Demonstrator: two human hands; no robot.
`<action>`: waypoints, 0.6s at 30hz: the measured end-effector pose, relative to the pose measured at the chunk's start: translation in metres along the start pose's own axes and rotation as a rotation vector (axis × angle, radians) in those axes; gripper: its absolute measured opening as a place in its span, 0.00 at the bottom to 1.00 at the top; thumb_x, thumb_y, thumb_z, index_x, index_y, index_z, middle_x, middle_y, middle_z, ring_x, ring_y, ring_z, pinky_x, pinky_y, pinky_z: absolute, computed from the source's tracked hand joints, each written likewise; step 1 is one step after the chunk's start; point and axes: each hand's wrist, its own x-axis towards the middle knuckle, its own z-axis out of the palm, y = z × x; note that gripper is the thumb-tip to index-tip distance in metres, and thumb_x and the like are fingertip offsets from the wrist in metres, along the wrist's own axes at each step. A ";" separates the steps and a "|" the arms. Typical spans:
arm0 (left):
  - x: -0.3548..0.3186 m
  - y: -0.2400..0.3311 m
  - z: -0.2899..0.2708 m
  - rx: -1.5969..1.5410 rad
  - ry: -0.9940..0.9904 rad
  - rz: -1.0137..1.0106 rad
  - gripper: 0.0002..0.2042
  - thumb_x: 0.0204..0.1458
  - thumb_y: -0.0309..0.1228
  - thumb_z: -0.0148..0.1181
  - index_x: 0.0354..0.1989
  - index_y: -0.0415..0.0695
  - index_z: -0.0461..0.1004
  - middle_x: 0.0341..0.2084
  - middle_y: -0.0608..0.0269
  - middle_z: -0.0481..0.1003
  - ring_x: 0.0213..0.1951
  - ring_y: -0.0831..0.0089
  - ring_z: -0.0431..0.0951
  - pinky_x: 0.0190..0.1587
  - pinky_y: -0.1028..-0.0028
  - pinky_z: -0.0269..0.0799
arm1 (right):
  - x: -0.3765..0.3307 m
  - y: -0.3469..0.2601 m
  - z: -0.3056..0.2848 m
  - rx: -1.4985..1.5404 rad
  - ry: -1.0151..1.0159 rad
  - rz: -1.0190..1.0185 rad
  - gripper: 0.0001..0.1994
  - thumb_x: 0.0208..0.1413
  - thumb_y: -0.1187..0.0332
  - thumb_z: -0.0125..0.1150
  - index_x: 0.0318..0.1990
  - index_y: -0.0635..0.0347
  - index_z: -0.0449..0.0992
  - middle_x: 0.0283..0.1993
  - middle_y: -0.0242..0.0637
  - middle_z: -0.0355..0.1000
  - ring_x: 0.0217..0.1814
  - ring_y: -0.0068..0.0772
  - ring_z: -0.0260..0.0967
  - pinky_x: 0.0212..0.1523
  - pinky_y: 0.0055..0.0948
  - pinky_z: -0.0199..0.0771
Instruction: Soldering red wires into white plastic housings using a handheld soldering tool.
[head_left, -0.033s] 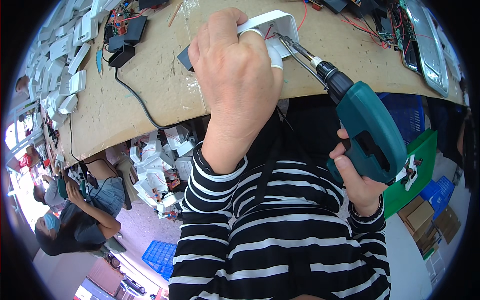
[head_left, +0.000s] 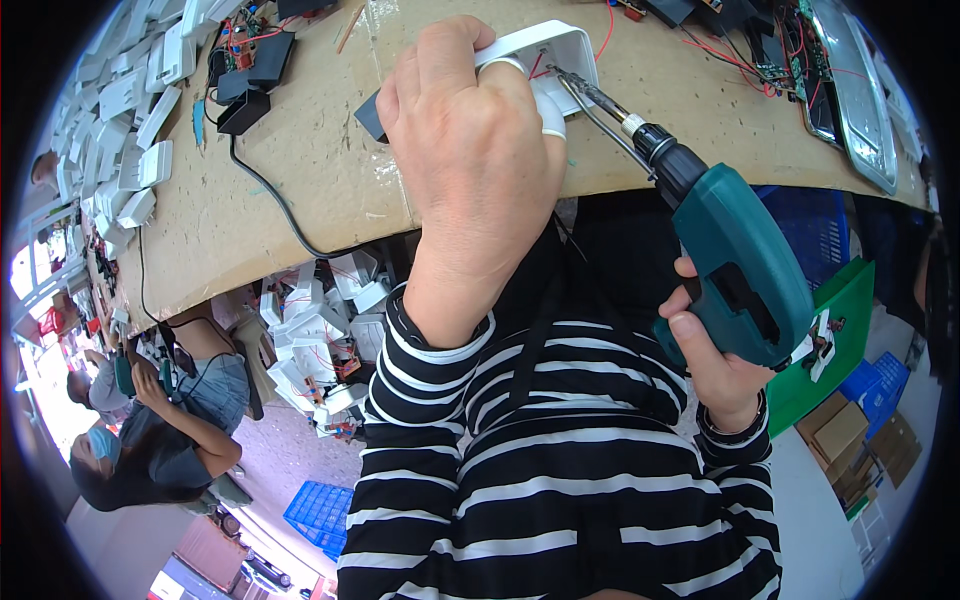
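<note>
My left hand [head_left: 478,150] is closed around a white plastic casing [head_left: 570,50] over the near edge of the workbench. White bands show at its fingertips, and a thin red wire lies inside the casing. In my right hand [head_left: 720,365] is a green soldering gun [head_left: 745,265], gripped by its handle. Its metal tip and the thin tube beside it point into the casing's open side, at small metal contacts. Whether the tip touches them I cannot tell. A dark block [head_left: 370,118] lies partly behind my left hand.
White casings [head_left: 125,95] are heaped on the bench [head_left: 320,150] at left, more [head_left: 315,340] below its edge. A black cord [head_left: 270,190] hangs over. Circuit boards [head_left: 790,60] lie back right. A green tray [head_left: 835,320] stands right; another person [head_left: 170,440] sits left.
</note>
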 end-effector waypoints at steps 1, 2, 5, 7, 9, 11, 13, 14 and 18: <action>0.000 0.000 0.000 0.000 0.000 0.000 0.05 0.30 0.21 0.56 0.18 0.32 0.73 0.32 0.54 0.70 0.33 0.60 0.70 0.36 0.67 0.64 | 0.000 0.000 -0.001 -0.021 -0.015 -0.012 0.25 0.45 0.82 0.56 0.53 0.70 0.59 0.45 0.50 0.67 0.34 0.31 0.69 0.33 0.26 0.73; 0.000 0.000 0.001 0.005 0.003 0.007 0.05 0.30 0.21 0.56 0.18 0.32 0.73 0.33 0.54 0.70 0.33 0.60 0.70 0.36 0.67 0.64 | 0.000 0.001 -0.001 -0.042 -0.030 -0.025 0.26 0.45 0.82 0.56 0.54 0.70 0.58 0.46 0.51 0.66 0.34 0.31 0.69 0.33 0.26 0.73; 0.000 -0.001 0.001 0.011 0.001 0.014 0.06 0.30 0.21 0.56 0.19 0.32 0.73 0.33 0.54 0.70 0.33 0.60 0.70 0.36 0.67 0.64 | -0.002 0.001 -0.002 -0.018 -0.016 -0.021 0.26 0.44 0.82 0.56 0.55 0.70 0.58 0.47 0.53 0.66 0.34 0.31 0.69 0.33 0.26 0.73; 0.000 -0.001 0.001 0.012 -0.004 0.017 0.06 0.30 0.21 0.56 0.19 0.32 0.74 0.33 0.54 0.70 0.34 0.60 0.70 0.36 0.67 0.64 | -0.003 0.002 -0.002 0.003 -0.018 -0.023 0.27 0.44 0.82 0.56 0.55 0.70 0.58 0.47 0.53 0.66 0.34 0.31 0.69 0.33 0.26 0.73; 0.000 0.000 0.001 0.003 -0.011 0.004 0.06 0.30 0.21 0.56 0.20 0.32 0.74 0.33 0.54 0.70 0.34 0.60 0.70 0.36 0.66 0.64 | -0.004 0.003 -0.002 0.023 -0.020 -0.026 0.27 0.44 0.82 0.56 0.55 0.70 0.58 0.47 0.53 0.66 0.34 0.31 0.70 0.33 0.26 0.73; 0.000 -0.001 0.000 0.004 -0.012 0.006 0.06 0.30 0.21 0.57 0.20 0.32 0.74 0.33 0.54 0.70 0.33 0.60 0.70 0.36 0.67 0.64 | -0.004 0.003 -0.002 0.014 -0.024 -0.030 0.27 0.44 0.82 0.55 0.55 0.70 0.57 0.47 0.53 0.66 0.34 0.31 0.70 0.33 0.26 0.73; 0.000 -0.002 0.000 0.005 -0.014 0.008 0.06 0.30 0.21 0.57 0.20 0.32 0.74 0.33 0.54 0.70 0.33 0.60 0.70 0.36 0.67 0.65 | -0.004 0.004 -0.003 0.003 -0.033 -0.038 0.27 0.44 0.83 0.55 0.55 0.70 0.57 0.47 0.54 0.66 0.34 0.31 0.70 0.33 0.26 0.73; 0.000 -0.003 0.001 -0.009 -0.007 0.010 0.06 0.30 0.21 0.57 0.20 0.32 0.74 0.33 0.55 0.70 0.33 0.60 0.70 0.35 0.67 0.65 | -0.003 0.004 -0.004 -0.010 -0.043 -0.046 0.27 0.44 0.83 0.55 0.55 0.70 0.57 0.47 0.54 0.66 0.34 0.31 0.70 0.33 0.26 0.73; -0.001 -0.004 0.003 -0.016 0.007 0.028 0.06 0.30 0.21 0.58 0.21 0.32 0.75 0.32 0.55 0.70 0.33 0.61 0.70 0.35 0.68 0.65 | -0.003 0.003 -0.004 -0.020 -0.040 -0.042 0.27 0.44 0.83 0.55 0.55 0.70 0.57 0.47 0.54 0.66 0.34 0.31 0.69 0.33 0.26 0.73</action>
